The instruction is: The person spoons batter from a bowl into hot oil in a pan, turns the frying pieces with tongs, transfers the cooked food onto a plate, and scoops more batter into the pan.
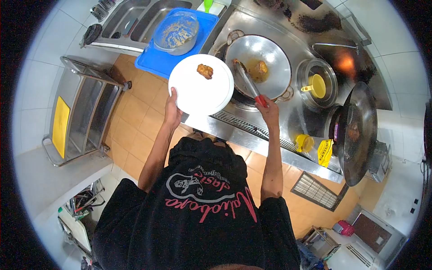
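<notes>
My left hand [173, 110] grips the near-left rim of a round white plate [202, 94], holding it level beside the wok. One browned fried piece [205, 71], perhaps chicken, lies toward the plate's far side. My right hand [268, 111] is closed around the red handle of metal tongs [248, 82]. The tongs reach over the large two-handled wok [280, 60], their tips near its left rim, where a small browned bit shows; whether it is clamped, I cannot tell. Another golden piece [261, 67] sits in the shallow oil at the wok's bottom.
Left of the wok, a blue tray [150, 62] carries a batter-smeared bowl [177, 33]. A yellow dipper [317, 85] rests in a metal pot right of the wok. Farther right are a yellow-labelled oil pack [324, 152] and a tilted dark wok [360, 135]. A metal cart [85, 117] stands left.
</notes>
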`<state>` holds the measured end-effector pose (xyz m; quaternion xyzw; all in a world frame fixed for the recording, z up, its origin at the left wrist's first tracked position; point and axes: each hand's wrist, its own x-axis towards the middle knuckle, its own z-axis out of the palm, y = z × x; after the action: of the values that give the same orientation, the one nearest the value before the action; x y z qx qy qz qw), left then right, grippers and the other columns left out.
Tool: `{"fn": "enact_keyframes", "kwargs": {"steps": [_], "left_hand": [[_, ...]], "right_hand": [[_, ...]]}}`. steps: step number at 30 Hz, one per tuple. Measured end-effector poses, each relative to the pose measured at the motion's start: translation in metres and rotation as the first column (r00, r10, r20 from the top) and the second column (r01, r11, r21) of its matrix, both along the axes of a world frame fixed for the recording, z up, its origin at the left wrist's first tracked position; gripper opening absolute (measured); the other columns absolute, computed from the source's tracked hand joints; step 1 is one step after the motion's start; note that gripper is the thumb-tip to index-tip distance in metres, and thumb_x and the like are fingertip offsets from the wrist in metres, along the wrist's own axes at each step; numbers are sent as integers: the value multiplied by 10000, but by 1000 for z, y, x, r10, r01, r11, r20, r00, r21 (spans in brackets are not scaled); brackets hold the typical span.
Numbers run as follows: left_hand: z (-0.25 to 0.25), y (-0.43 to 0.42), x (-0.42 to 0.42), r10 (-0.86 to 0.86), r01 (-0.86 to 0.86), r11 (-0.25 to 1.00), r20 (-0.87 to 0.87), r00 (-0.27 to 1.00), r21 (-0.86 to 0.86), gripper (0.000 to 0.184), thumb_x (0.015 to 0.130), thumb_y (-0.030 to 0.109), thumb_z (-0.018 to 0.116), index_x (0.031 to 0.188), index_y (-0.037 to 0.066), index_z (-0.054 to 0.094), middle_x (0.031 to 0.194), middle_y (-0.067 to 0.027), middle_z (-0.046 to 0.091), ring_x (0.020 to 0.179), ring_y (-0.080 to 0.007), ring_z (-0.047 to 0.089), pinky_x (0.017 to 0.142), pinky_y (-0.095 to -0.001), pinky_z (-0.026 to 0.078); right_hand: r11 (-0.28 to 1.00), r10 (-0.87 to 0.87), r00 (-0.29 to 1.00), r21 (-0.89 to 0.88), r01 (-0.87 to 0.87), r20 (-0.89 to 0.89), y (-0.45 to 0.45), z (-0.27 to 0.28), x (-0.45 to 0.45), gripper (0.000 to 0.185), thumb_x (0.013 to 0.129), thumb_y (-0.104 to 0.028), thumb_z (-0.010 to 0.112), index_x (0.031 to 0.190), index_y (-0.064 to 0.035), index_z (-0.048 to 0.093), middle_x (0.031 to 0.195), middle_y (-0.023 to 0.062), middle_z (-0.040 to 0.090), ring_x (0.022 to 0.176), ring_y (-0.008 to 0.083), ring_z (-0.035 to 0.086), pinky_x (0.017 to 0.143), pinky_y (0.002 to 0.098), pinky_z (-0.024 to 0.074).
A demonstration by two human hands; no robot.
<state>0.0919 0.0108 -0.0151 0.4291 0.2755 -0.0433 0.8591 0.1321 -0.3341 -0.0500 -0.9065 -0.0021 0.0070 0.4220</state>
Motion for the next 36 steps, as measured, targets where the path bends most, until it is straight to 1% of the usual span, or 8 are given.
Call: {"fn": "enact_keyframes", "kwargs": {"steps": [2,4,5,7,11,13,19,36], "left_hand": [[-1,-1,0,1,-1,1000,8,1000,16,615,940,453,392,1337,-8,301,1279,-122,470,1153,-204,489,955,-329,419],[-1,-1,0,2,-3,999,15,1000,33,634,927,467,417,1333,-9,311,1271,-115,486,1134,-193,510,936,-314,438],[-1,-1,0,1,-1,1000,13,1000,31,633,928,467,417,1333,-7,312,1267,-114,489,1129,-192,512,933,-313,439],[0,-2,1,2,-2,1000,10,1000,28,631,928,468,416,1334,-5,313,1263,-113,491,1124,-192,514,930,-312,440],[1,-2,2,-4,4,1000,3,1000,26,624,931,466,411,1335,0,313,1263,-111,488,1130,-191,507,937,-317,433],[5,-4,3,-4,5,1000,-2,1000,31,623,932,465,408,1336,1,312,1266,-111,485,1136,-192,503,942,-320,429],[6,-6,7,-3,3,1000,-12,1000,11,599,952,439,373,1318,-32,321,1269,-133,466,1165,-205,467,986,-338,382],[-1,-11,14,-30,30,999,5,1000,18,596,945,445,392,1330,-5,321,1287,-111,460,1183,-196,451,992,-330,370]], "right_hand": [[999,-6,1000,33,7,-19,-2,-4,-1,414,729,-200,717,1085,-15,614,978,159,656,871,238,637,788,316,484],[993,-19,1000,116,17,12,-3,-5,-4,381,771,-182,705,1094,2,618,773,31,622,595,89,525,541,238,438],[993,-18,1000,116,17,11,-4,-6,-5,381,771,-182,705,1094,2,618,773,31,622,595,89,525,541,238,438],[967,-34,994,246,59,-107,-5,-5,-6,376,778,-181,702,1101,-6,622,719,-17,570,507,36,424,445,205,352],[938,-81,978,317,140,-191,-3,1,-9,396,785,-189,699,1126,-10,608,704,-33,555,492,21,407,430,192,325],[908,-73,945,371,194,-318,0,17,-11,432,786,-195,699,1160,-12,585,692,-34,548,483,27,422,418,190,324],[861,-51,920,450,237,-388,-3,23,-15,440,801,-195,685,1189,-27,564,645,-59,504,446,15,401,384,177,292],[812,-89,920,507,289,-381,-10,27,-31,451,801,-205,691,1186,-13,558,676,-68,512,436,-4,359,377,167,259]]}}
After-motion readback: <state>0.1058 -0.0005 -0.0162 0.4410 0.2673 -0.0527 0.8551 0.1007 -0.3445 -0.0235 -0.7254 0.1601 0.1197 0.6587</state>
